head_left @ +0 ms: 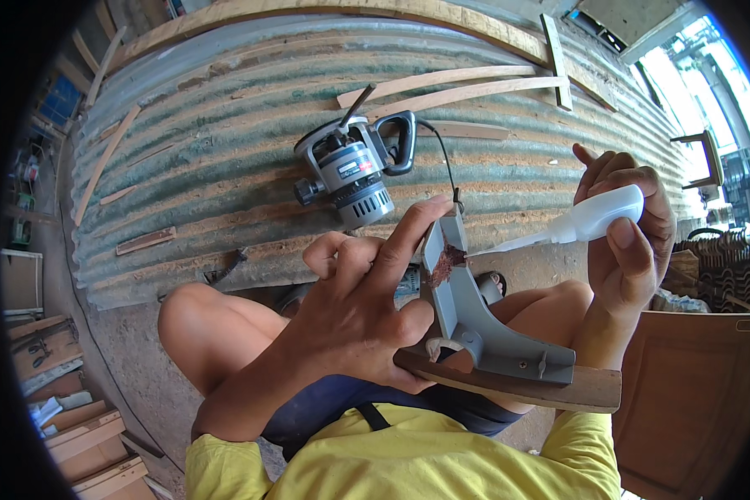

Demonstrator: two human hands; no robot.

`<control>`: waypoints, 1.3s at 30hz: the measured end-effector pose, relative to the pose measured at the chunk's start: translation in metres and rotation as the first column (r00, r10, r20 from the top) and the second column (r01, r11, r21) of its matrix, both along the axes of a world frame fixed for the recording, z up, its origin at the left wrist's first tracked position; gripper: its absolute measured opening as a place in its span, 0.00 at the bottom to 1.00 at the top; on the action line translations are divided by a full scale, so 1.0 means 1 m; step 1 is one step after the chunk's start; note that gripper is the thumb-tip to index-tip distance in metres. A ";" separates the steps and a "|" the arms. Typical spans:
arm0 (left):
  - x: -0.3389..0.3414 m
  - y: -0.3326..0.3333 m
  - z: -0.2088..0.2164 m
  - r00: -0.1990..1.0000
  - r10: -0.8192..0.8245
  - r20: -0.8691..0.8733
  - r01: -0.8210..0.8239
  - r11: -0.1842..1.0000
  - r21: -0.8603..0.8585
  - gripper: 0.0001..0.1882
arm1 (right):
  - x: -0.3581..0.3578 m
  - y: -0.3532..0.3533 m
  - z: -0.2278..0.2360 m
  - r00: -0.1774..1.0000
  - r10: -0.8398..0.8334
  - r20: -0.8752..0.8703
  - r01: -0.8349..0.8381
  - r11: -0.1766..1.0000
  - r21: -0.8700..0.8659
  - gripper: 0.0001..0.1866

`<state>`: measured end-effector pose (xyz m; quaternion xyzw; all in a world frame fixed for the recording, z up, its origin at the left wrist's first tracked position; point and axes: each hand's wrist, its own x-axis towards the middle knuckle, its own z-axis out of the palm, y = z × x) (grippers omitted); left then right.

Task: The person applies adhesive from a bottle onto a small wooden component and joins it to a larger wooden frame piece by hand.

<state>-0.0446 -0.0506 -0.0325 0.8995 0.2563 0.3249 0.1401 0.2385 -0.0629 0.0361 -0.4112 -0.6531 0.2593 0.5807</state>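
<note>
My left hand (358, 308) is closed around a grey angled bracket (508, 346), tilted above my lap. A curved brown wooden strip (592, 388) lies along the bracket's lower edge. Inside its upper arm is a rough reddish-brown patch (447, 263), close to my left index finger. My right hand (642, 237) grips a white squeeze bottle (602, 213), held nearly level between thumb and fingers. The bottle's thin nozzle (512, 242) points left, its tip beside the bracket near that patch. Whether the tip touches the bracket, I cannot tell.
A grey and black router (350, 167) sits ahead on a rusty corrugated metal sheet (250, 108), its cord trailing right. Curved wooden strips (450, 96) lie beyond it. Wooden boards (83, 437) are stacked at the left; a brown wooden panel (692, 400) stands at the right.
</note>
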 end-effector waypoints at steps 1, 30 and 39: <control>0.001 0.000 0.000 1.000 0.006 0.002 -0.006 1.000 0.003 0.31 | 0.000 0.000 0.000 1.000 0.002 0.008 -0.002 1.000 -0.001 0.18; -0.004 0.001 -0.006 0.999 -0.005 0.034 0.003 0.999 0.036 0.32 | 0.005 -0.003 -0.005 1.000 -0.012 -0.023 0.012 1.000 -0.006 0.19; -0.014 0.011 0.004 0.998 -0.063 -0.022 0.063 0.998 -0.022 0.43 | 0.022 0.024 -0.029 0.924 -0.068 -0.377 -0.064 0.943 -0.326 0.12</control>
